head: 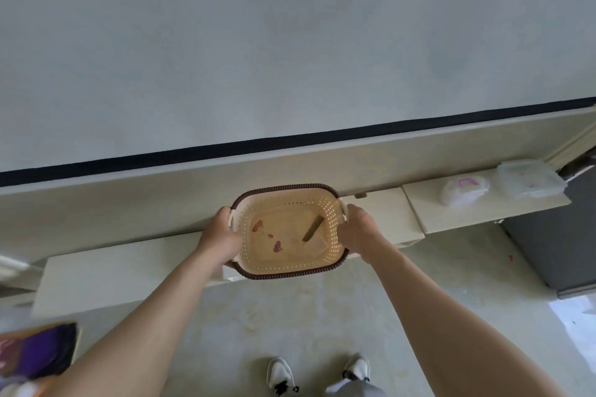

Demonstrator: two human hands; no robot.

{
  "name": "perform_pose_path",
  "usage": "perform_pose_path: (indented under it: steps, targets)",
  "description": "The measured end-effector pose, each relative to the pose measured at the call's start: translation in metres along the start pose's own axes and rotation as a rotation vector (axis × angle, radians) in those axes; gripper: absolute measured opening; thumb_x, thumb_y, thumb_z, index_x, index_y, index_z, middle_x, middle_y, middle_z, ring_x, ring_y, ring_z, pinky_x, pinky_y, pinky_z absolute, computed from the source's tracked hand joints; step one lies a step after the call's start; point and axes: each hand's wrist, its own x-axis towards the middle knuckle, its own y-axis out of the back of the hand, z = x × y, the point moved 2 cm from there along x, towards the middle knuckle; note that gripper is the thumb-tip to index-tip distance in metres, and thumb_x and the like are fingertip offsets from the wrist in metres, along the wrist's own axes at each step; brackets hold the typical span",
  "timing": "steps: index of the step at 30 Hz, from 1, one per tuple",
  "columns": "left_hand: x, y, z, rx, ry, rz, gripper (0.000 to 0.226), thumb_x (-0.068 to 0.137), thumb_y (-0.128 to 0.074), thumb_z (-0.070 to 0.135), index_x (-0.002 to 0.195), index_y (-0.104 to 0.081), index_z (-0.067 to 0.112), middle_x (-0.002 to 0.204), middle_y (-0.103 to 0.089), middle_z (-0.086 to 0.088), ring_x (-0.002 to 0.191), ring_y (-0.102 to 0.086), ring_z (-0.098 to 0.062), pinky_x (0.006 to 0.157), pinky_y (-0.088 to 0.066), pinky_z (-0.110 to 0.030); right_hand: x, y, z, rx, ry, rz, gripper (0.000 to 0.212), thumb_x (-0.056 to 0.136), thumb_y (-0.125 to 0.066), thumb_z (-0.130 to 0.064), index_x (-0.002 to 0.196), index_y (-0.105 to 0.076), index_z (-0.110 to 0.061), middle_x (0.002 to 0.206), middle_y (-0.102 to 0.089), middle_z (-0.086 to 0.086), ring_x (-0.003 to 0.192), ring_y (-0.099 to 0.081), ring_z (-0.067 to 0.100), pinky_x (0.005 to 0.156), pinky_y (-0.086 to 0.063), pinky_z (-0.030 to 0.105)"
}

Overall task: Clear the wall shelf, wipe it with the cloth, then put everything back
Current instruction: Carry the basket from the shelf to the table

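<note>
cream plastic basket (258,207), perforated and edged with a dark brown braided rim, is held between a person's two bare hands at the pale wall shelf (129,267), its near side jutting past the shelf's front edge; whether it rests on the ledge or is lifted just clear of it cannot be told. the left hand (222,232) grips the basket's left end, fingers curled round the side by the small white handle, while the right hand (358,229) clasps the right end in the same way. inside the basket lie a short dark olive stick (313,228), a scrap of clear plastic beneath it and a few reddish flecks. further right along the shelf, well apart from the basket, a crumpled white plastic bag (462,191) with purple print sits just beside a clear lidded container (532,179). a grey cabinet (554,242) stands below that end. on the pale floor the person's white shoes (280,374) point toward the wall, and a purple packet (38,348) shows blurred in the lower left corner
</note>
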Motion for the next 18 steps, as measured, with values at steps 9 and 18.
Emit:
perform_pose_path:
  steps: [9, 18]
  targets:
    - [-0.058, 0.021, -0.035, -0.049, 0.031, 0.031, 0.031, 0.071, -0.04, 0.003, 0.094, -0.052, 0.019, 0.096, -0.061, -0.011, 0.086, -0.063, -0.034, 0.053, -0.061, -0.051, -0.04, -0.028, 0.004, 0.043, 0.025, -0.029, 0.035, 0.079, -0.042, -0.004, 0.108, -0.058, -0.015, 0.099, -0.064, 0.008, 0.091, -0.064, 0.027, 0.076, -0.062, 0.044]
    - [-0.125, 0.01, -0.088, 0.0, 0.104, 0.056, 0.032, 0.07, -0.04, 0.006, 0.096, -0.052, 0.019, 0.098, -0.062, -0.009, 0.088, -0.063, -0.032, 0.051, -0.06, -0.053, -0.086, -0.076, 0.049, 0.062, 0.011, -0.121, 0.03, 0.083, -0.042, -0.001, 0.106, -0.056, -0.013, 0.094, -0.062, 0.009, 0.081, -0.06, 0.025, 0.05, -0.045, 0.029]
